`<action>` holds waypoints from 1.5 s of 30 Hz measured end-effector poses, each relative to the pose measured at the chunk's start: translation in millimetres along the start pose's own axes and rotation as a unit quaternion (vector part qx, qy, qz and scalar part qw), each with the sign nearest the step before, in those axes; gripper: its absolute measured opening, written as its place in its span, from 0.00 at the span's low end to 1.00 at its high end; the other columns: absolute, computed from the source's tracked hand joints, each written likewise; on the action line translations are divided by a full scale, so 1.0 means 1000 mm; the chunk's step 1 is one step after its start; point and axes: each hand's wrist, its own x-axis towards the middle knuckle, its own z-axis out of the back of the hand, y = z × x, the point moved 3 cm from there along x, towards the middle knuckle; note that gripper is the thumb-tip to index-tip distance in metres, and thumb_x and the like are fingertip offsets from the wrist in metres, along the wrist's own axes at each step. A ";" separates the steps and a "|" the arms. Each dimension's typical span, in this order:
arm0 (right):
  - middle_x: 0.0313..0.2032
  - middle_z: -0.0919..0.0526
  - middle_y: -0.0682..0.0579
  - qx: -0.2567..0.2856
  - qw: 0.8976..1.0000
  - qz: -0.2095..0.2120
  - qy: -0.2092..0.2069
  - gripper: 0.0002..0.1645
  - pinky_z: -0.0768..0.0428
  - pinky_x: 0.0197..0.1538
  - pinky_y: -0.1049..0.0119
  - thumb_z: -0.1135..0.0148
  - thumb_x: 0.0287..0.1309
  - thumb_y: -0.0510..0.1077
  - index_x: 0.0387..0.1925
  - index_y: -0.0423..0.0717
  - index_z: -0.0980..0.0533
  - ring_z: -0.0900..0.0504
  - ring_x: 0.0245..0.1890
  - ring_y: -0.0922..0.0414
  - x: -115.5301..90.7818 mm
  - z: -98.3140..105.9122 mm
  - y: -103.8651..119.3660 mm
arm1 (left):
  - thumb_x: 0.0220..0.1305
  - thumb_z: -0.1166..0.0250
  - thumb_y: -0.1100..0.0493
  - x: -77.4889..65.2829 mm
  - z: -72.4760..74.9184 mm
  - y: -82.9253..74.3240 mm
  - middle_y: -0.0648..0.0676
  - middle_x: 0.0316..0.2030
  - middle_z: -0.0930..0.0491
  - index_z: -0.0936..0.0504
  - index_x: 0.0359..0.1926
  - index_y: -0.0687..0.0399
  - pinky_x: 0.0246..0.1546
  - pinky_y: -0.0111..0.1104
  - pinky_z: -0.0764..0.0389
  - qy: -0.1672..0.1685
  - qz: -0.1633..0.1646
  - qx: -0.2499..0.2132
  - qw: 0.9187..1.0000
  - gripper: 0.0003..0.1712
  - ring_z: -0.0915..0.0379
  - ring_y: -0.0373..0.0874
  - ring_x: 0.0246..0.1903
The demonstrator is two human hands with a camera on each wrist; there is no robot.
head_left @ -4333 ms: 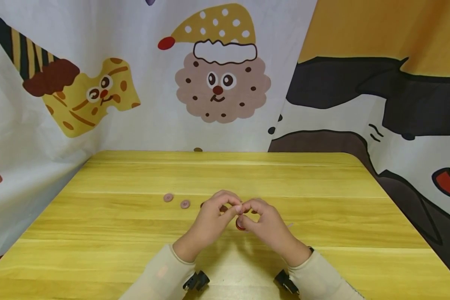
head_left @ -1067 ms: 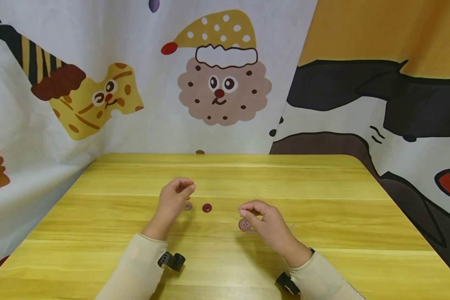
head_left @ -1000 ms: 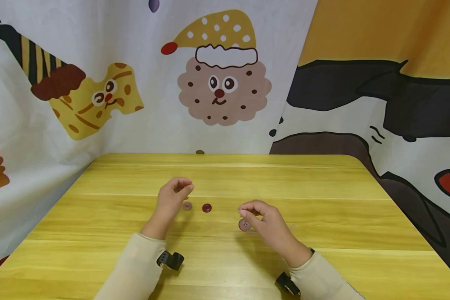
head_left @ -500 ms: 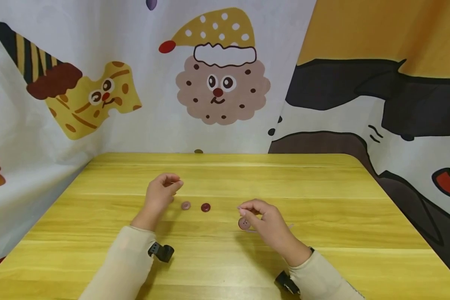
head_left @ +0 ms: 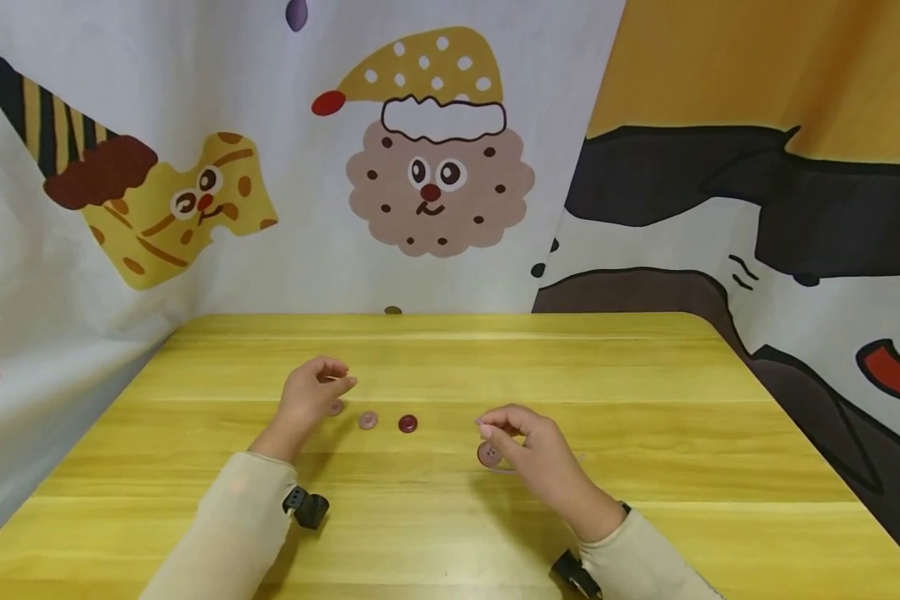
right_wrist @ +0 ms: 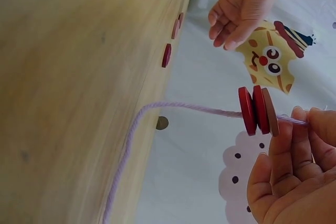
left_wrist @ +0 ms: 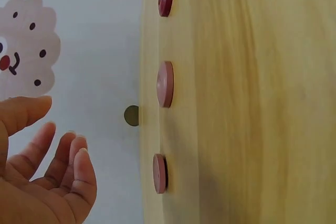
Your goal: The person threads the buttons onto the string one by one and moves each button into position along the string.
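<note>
My right hand (head_left: 536,450) pinches the end of a lilac cord (right_wrist: 184,105) between thumb and fingers. Threaded on it, just beside the fingertips, hang two red buttons (right_wrist: 247,111) and one pinkish-brown button (right_wrist: 270,111), side by side. In the left wrist view my left hand (left_wrist: 50,182) holds nothing; its thumb and fingers stand apart. It hovers above the table by the leftmost pinkish button (head_left: 335,407), which it partly covers in the head view. To the right of that lie another pinkish button (head_left: 368,421) and a dark red button (head_left: 408,424).
The loose buttons form a row on the wooden table (head_left: 390,517). From the right hand the cord trails down onto the tabletop. Behind the table's far edge hangs a white curtain (head_left: 285,275) with cartoon prints.
My left hand has left the right hand's fingertips and moved left, past the dark red and middle buttons, to the leftmost one. The right hand stays nearly in place, still pinching the cord.
</note>
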 end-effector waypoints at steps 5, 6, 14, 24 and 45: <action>0.34 0.18 0.52 -0.001 1.000 -0.006 -0.006 0.06 0.22 0.43 0.63 0.40 0.64 0.42 0.39 0.47 0.19 0.22 0.36 0.60 0.001 -0.001 0.000 | 0.67 0.39 0.63 0.002 0.002 0.002 0.65 0.49 0.26 0.28 0.54 0.69 0.43 0.43 0.21 0.007 -0.004 0.049 0.999 0.18 0.27 0.56 0.45; 0.34 0.18 0.52 -0.001 1.000 -0.006 -0.006 0.05 0.22 0.43 0.63 0.40 0.64 0.42 0.39 0.47 0.19 0.22 0.36 0.60 0.001 -0.001 -0.001 | 0.66 0.39 0.63 0.002 0.002 0.002 0.65 0.49 0.26 0.28 0.54 0.69 0.42 0.42 0.21 0.010 -0.004 0.058 0.998 0.18 0.27 0.55 0.44; 0.34 0.18 0.54 0.001 1.000 -0.012 -0.007 0.06 0.23 0.43 0.63 0.40 0.64 0.41 0.39 0.46 0.19 0.22 0.37 0.59 0.002 0.000 -0.001 | 0.65 0.37 0.63 0.006 0.004 0.007 0.66 0.51 0.27 0.28 0.54 0.70 0.40 0.39 0.23 0.034 -0.010 0.096 0.995 0.20 0.28 0.53 0.44; 0.33 0.18 0.55 0.015 0.999 -0.027 -0.007 0.06 0.24 0.43 0.65 0.40 0.64 0.42 0.39 0.47 0.19 0.22 0.37 0.58 0.002 0.001 0.001 | 0.63 0.35 0.65 0.007 0.002 0.007 0.71 0.56 0.32 0.31 0.56 0.73 0.47 0.44 0.21 0.073 -0.003 0.091 0.993 0.24 0.27 0.59 0.48; 0.33 0.18 0.55 -0.006 1.000 -0.019 -0.011 0.05 0.23 0.43 0.62 0.40 0.64 0.41 0.39 0.48 0.19 0.22 0.36 0.60 0.002 0.000 0.000 | 0.60 0.33 0.64 0.013 0.001 0.019 0.68 0.48 0.27 0.28 0.52 0.72 0.43 0.44 0.24 0.090 -0.018 0.160 0.983 0.22 0.29 0.58 0.45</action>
